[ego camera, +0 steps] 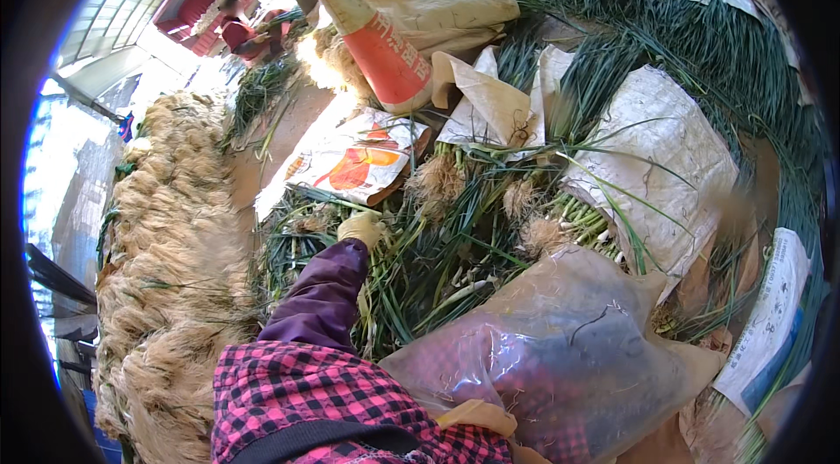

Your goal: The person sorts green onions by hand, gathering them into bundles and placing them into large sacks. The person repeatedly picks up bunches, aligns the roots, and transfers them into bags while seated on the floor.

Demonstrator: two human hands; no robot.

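My left hand (359, 229), in a pale yellow glove with a purple sleeve, reaches into a loose heap of green onions (430, 267). Its fingers lie among the stalks below a printed sack; whether they grip any cannot be told. My right hand is out of view. Beside the heap are dry, root-tipped bunches (436, 185) and white onion stems (594, 227) at the mouth of a white woven sack (656, 168). A clear plastic apron (545, 346) spreads over my lap.
A long bank of stacked onions with tan roots outward (184, 254) runs along the left. An orange and white traffic cone (387, 50) leans beyond the printed sack (361, 159). Green leaves (715, 63) pile at the upper right. Another person (239, 34) is far off, upper left.
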